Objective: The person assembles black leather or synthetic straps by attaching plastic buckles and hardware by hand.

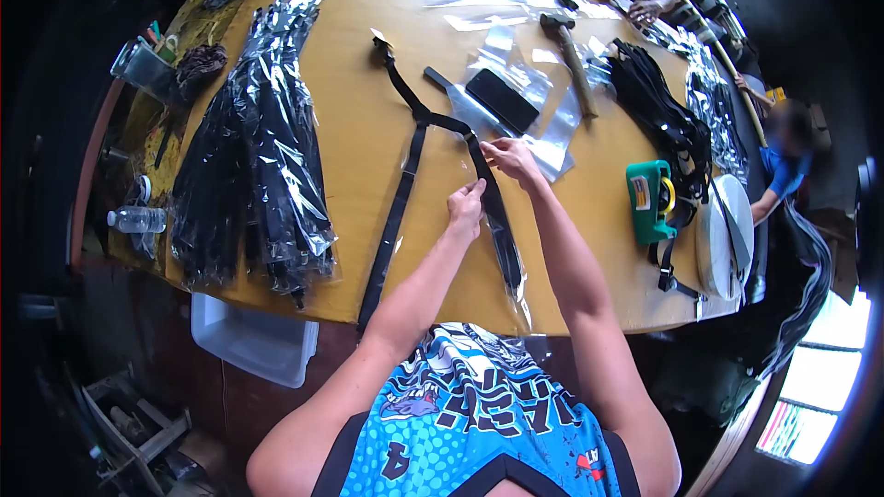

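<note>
A pair of black suspenders (399, 81) lies on the table in a Y shape, with a clip at its far end and two straps running toward me. Clear plastic sleeves (521, 293) seem to cover the lower lengths of both straps. My left hand (467, 206) is closed in a pinch at the edge of the right-hand strap, on what looks like its sleeve. Just beyond it, my right hand (513, 160) has its fingers bent together at the same strap, higher up. What exactly the right fingertips grip is too small to make out.
Plastic-wrapped black suspenders (262, 147) are piled left. A phone (502, 99), clear bags (552, 152) and a hammer (573, 64) lie ahead. Right are black straps (649, 97), a green tape dispenser (649, 202) and a white roll (723, 239). Other people's hands (645, 9) work beyond.
</note>
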### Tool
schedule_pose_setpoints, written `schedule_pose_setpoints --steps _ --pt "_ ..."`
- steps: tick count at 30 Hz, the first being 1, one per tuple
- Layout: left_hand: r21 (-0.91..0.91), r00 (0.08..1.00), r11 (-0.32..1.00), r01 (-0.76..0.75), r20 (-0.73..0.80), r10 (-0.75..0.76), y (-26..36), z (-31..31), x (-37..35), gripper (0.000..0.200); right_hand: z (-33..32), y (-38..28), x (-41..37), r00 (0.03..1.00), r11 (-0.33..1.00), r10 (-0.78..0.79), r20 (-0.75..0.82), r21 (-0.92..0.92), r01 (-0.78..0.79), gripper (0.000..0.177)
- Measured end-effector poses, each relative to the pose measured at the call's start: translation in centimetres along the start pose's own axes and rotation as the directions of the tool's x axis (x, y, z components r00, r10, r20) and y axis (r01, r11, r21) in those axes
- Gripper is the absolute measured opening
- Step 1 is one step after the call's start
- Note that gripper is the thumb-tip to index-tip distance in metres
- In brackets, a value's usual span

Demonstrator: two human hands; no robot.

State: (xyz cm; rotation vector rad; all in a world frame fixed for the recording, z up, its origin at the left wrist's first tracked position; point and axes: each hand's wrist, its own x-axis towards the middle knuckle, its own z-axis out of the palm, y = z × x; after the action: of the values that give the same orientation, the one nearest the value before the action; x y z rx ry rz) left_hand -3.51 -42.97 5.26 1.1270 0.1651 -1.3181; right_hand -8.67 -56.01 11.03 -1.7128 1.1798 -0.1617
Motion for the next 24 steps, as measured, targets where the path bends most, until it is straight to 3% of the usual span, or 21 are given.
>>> schedule_pose_setpoints --steps 1,4,7,9,11,15,18,22,24 --pt "-0.037 0.999 0.999 0.025 0.037 -0.023 0.4 0.1 -0.4 0.018 0.4 -0.9 1.3 1.0 0.995 0.011 0.02 -0.104 -0.009 0.042" --pt "-0.09 0.997 0.996 0.008 0.081 0.0 1.2 0.5 -1.2 0.02 0.7 -2.4 3.2 0.985 0.981 0.121 0.119 0.135 -0.137 0.038" --pt "-0.101 0.99 0.994 -0.046 0.125 0.059 0.8 0.4 -0.6 0.02 0.9 -2.5 4.1 0.976 0.975 0.09 0.196 0.181 -0.126 0.039" --pt "-0.081 0.988 0.993 -0.085 0.121 0.095 0.9 0.4 -0.5 0.019 1.1 -2.3 4.8 0.969 0.978 0.096 0.228 0.157 -0.134 0.036" --pt "-0.062 0.991 0.998 -0.002 0.135 0.01 1.8 0.4 -1.1 0.017 1.0 -2.0 5.4 0.955 0.987 0.094 0.281 0.097 -0.125 0.03" --pt "-0.079 0.99 0.997 -0.007 0.142 0.018 1.6 -0.1 -0.2 0.016 0.6 -2.1 5.3 0.919 0.975 0.107 0.38 0.143 -0.173 0.028" --pt "-0.113 0.987 0.992 -0.05 0.149 0.066 2.2 0.0 -0.2 0.021 0.1 -3.0 4.3 0.88 0.992 0.118 0.46 -0.023 -0.121 0.025" --pt "-0.104 0.983 0.994 -0.022 0.177 0.041 2.9 0.6 -1.0 0.022 0.1 -4.3 4.0 0.898 0.982 0.186 0.398 -0.108 -0.155 0.025" --pt "-0.113 0.983 0.993 -0.015 0.179 0.035 2.9 0.6 -0.7 0.022 0.2 -4.4 3.9 0.896 0.954 0.199 0.398 -0.289 -0.083 0.028"
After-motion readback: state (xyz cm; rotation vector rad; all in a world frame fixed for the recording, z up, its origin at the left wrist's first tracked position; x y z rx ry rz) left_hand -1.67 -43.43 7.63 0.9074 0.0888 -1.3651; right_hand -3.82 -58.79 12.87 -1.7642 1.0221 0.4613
